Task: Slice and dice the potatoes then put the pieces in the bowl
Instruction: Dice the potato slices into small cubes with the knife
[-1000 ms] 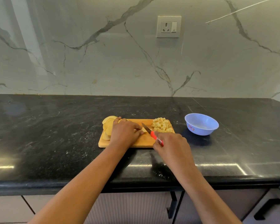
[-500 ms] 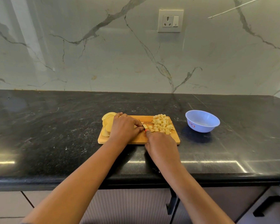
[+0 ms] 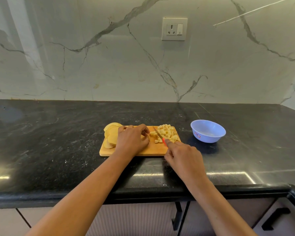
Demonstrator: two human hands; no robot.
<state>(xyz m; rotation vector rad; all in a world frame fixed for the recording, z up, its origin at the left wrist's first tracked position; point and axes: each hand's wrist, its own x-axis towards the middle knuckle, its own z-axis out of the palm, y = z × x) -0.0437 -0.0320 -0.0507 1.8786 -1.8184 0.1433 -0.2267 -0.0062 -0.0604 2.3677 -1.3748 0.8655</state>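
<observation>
Black counter (image 3: 58, 142): board (image 3: 153, 149) long axis left-right; knife (image 3: 159, 134) tip points away, leftward.

Wooden board (image 3: 143, 150), glossy black stone counter (image 3: 58, 133), plastic bowl (image 3: 208, 133)

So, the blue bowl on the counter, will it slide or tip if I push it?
The blue bowl looks like thin plastic and seems empty, so probably light; a push would likely slide it on the polished counter. Its base looks narrower than its rim, so pressing the rim may tip it.
</observation>
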